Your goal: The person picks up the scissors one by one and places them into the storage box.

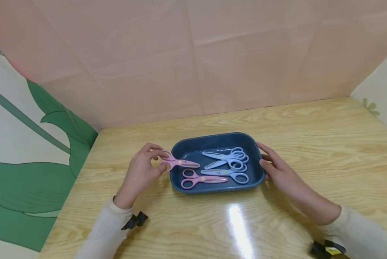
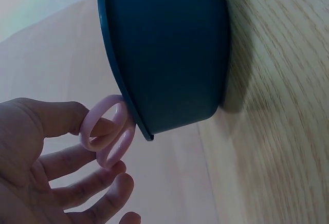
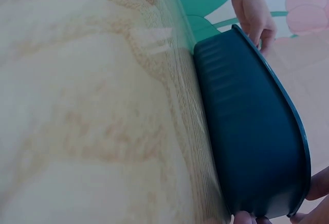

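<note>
A dark blue rectangular tray (image 1: 209, 139) stands on the wooden table. My left hand (image 1: 143, 166) holds a pair of pink scissors (image 1: 187, 163) by the handle loops, at the tray's left rim; the blades point right over the inside. In the left wrist view, the thumb and a finger are at the pink loops (image 2: 105, 124). Inside the tray lie another pair of pink scissors (image 1: 206, 178) and several light blue scissors (image 1: 224, 172), partly overlapping. My right hand (image 1: 279, 172) grips the tray's right end, thumb at the rim and fingers along the outer wall.
The wooden table (image 1: 309, 144) runs back to a pink covered wall (image 1: 193, 64). A green and white plant-patterned panel (image 1: 28, 151) borders the table's left side. A pale wall (image 1: 381, 90) stands at the right. Dark wrist devices (image 1: 135, 220) sit by both sleeves.
</note>
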### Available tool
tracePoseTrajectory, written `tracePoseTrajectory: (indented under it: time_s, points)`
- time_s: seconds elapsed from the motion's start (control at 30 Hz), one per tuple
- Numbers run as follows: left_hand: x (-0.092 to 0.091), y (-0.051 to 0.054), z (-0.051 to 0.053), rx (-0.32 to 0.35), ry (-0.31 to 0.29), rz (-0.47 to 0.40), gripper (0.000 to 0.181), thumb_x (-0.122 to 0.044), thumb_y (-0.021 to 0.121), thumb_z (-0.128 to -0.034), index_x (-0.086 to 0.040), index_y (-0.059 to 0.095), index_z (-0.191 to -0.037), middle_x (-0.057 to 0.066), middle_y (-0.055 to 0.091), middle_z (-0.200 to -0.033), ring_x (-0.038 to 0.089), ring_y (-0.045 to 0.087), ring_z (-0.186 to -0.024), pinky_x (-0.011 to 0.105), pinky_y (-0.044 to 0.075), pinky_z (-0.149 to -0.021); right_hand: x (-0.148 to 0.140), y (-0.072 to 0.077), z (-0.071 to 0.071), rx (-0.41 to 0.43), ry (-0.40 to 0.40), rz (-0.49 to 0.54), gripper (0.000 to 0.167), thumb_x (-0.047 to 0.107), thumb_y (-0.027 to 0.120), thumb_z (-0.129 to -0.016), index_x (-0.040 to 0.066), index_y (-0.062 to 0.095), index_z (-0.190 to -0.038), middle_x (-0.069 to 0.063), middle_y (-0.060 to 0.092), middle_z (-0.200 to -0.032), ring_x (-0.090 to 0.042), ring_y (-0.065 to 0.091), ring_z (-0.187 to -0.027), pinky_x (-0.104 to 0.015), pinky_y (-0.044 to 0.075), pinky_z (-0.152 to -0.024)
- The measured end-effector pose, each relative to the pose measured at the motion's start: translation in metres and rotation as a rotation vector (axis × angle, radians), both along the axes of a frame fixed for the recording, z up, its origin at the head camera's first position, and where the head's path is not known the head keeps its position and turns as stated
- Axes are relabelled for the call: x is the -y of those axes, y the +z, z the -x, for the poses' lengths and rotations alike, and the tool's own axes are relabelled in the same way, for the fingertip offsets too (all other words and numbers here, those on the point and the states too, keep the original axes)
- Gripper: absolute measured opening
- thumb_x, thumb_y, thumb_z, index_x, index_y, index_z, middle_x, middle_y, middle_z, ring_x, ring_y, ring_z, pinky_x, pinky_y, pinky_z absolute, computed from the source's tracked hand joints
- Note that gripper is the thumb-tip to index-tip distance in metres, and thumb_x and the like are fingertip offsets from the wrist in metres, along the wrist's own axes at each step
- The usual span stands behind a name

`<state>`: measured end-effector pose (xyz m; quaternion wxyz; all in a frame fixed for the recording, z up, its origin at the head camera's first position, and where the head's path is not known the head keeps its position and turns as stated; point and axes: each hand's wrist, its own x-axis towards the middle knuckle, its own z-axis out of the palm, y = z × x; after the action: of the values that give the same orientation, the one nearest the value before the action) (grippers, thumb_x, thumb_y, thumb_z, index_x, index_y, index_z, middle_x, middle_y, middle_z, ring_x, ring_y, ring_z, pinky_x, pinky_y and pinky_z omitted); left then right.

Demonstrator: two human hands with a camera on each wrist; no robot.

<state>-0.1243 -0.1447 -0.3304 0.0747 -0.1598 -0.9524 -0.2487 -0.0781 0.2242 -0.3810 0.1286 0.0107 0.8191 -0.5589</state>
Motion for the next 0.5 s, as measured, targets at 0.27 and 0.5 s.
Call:
tracePoseTrajectory:
  time_s: [0.27, 0.5]
  points:
    - [-0.0057, -0.0024, -0.0012, 0.03, 0.005, 0.019, 0.014, -0.015, 0.08, -0.0798, -0.013, 0.078, -0.093, 0.002, 0.067, -0.113, 0.022, 0.064, -0.09, 0.034, 0.053, -0.074, 0.0002, -0.0012, -0.0003, 0.004, -0.001, -0.014, 0.057, 0.031, 0.036, -0.109, 0.028, 0.013, -0.161, -0.028, 0.032, -0.153, -0.034, 0.049, -0.119, -0.015, 0.046, -0.079]
    - [-0.009, -0.0038, -0.0037, 0.03, 0.023, 0.06, 0.013, -0.016, 0.079, -0.0797, -0.014, 0.078, -0.092, 0.001, 0.068, -0.113, 0.021, 0.063, -0.09, 0.032, 0.052, -0.072, 0.0015, -0.004, 0.0003, -0.005, 0.0, 0.008, 0.057, 0.028, 0.036, -0.109, 0.026, 0.013, -0.161, -0.029, 0.032, -0.153, -0.036, 0.047, -0.121, -0.014, 0.046, -0.078]
